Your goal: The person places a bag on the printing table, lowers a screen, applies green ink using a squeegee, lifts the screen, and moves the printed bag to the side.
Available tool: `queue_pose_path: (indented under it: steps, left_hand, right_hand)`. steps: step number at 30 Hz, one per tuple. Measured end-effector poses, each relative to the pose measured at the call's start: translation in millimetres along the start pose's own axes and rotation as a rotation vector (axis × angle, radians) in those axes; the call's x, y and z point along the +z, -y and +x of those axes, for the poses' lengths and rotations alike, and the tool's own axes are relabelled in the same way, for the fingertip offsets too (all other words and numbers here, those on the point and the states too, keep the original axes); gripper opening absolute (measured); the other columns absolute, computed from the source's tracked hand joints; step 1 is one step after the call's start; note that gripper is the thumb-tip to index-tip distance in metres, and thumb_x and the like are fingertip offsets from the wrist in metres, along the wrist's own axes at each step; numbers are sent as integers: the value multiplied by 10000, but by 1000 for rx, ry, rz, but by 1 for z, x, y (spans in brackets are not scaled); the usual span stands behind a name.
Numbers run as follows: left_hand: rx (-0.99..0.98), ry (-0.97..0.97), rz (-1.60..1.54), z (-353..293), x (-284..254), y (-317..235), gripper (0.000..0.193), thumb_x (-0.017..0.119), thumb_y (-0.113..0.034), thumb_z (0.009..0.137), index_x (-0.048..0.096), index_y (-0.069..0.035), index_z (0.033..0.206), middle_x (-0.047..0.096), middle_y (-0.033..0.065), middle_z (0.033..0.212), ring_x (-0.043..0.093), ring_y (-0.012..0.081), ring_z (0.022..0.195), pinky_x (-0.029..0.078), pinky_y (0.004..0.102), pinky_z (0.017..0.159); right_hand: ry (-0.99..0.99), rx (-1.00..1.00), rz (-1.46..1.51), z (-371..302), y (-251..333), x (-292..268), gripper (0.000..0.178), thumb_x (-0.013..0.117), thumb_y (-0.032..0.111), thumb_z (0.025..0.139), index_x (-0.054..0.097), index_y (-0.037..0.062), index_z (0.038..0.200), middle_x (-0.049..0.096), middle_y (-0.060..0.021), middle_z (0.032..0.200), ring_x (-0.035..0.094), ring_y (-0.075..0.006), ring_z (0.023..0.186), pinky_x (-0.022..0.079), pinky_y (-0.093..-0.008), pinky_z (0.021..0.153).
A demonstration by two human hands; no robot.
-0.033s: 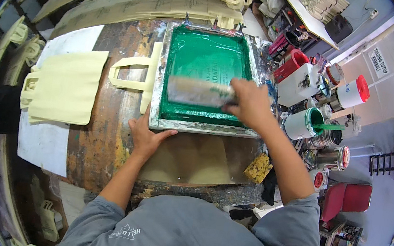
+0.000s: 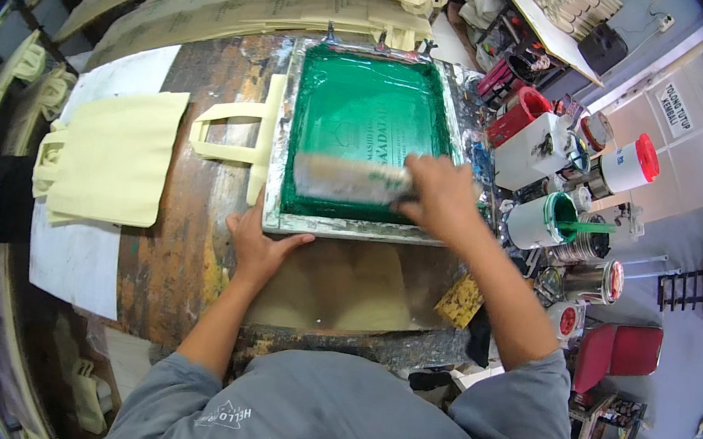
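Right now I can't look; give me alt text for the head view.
A person's right hand holds a blurred squeegee over a green-inked screen frame, the left hand at its near-left corner. Cream bags lie stacked to the left; paint containers are at the right.

The bare left forearm (image 2: 223, 318) reaches forward, slanting rightward, its bare left hand (image 2: 256, 250) spread, with the thumb (image 2: 296, 240) stretched out to the right. The bare right forearm (image 2: 505, 293) angles forward and leftward, the bare right hand (image 2: 443, 199) back uppermost, fingers (image 2: 421, 172) curled in a grip.
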State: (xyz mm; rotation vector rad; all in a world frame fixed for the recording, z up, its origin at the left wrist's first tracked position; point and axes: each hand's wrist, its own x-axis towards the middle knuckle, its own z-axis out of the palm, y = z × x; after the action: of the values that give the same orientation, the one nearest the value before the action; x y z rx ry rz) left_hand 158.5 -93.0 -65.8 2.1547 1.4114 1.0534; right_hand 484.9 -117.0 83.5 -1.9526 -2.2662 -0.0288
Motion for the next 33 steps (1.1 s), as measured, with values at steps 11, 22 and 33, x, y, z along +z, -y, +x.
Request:
queue_pose_path:
  steps: [11, 22, 33]
  left_hand:
    - [29, 15, 59, -1, -1, 5, 1272, 943, -705, 591, 548, -8, 1579, 734, 31, 980, 599, 244, 875, 341, 430, 962]
    - [366, -63, 124, 218, 11, -55, 1115, 871, -740, 725, 556, -102, 1584, 589, 225, 1330, 535, 427, 1280, 408, 559, 1127]
    - [561, -39, 473, 259, 90, -14, 579, 728, -643, 918, 640, -74, 866, 645, 99, 862, 630, 319, 855, 485, 451, 791]
  right_hand:
    - [-342, -12, -171, 138, -57, 75, 482, 923, 271, 772, 635, 166, 1143, 670, -39, 1072, 637, -295, 1061, 407, -530, 921]
    - [-236, 45, -212, 223, -106, 74, 552, 930, 298, 788, 626, 184, 1233, 720, -10, 1171, 676, -272, 1199, 441, -590, 917]
    - [-213, 25, -168, 149, -72, 79, 465, 870, 215, 821, 646, 175, 1227, 716, -23, 1134, 676, -284, 1110, 433, -559, 916]
